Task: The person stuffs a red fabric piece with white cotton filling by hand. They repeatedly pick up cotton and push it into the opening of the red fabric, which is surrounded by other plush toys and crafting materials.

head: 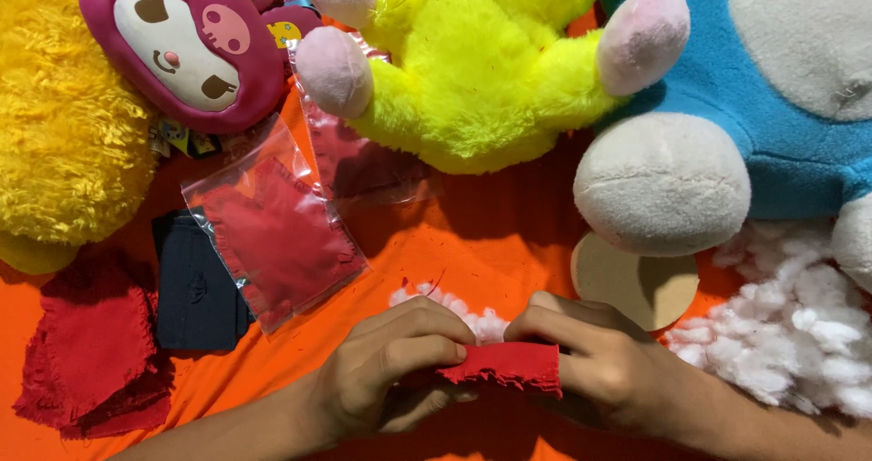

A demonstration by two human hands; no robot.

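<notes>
Between pinched fingertips, left hand (386, 375) and right hand (604, 370) hold a red cloth piece (509, 366); even tension looks wise.

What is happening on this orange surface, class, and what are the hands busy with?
A person's left hand and right hand pinch a small piece of red cloth between them, over an orange sheet. White stuffing lies to the right. Above sit a yellow plush toy and a blue plush toy. To the left lie a clear bag of red fabric, a dark folded cloth and loose red fabric pieces.
</notes>
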